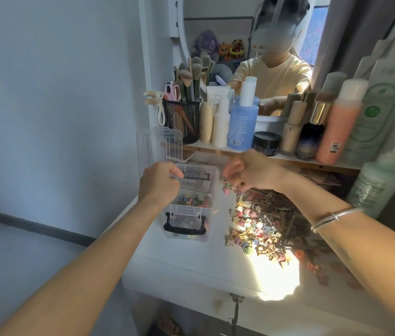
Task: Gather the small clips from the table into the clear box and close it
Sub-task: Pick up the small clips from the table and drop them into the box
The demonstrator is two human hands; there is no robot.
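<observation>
The clear box (209,187) stands on the white table (191,260), its black handle facing me and its lid (160,144) tipped up behind it. Some small colourful clips (192,200) lie inside. My left hand (160,184) grips the box's left rim with curled fingers. A big heap of small clips (259,226) is spread on the table to the right of the box. My right hand (249,169) hovers over the far end of the heap, fingers curled down; whether it holds clips is hidden.
A wooden shelf (288,161) behind carries bottles, a black jar (266,143) and a mesh cup (181,120) of brushes. A mirror hangs above. A tall green bottle (375,183) stands at the right. The table's left edge is close to the box.
</observation>
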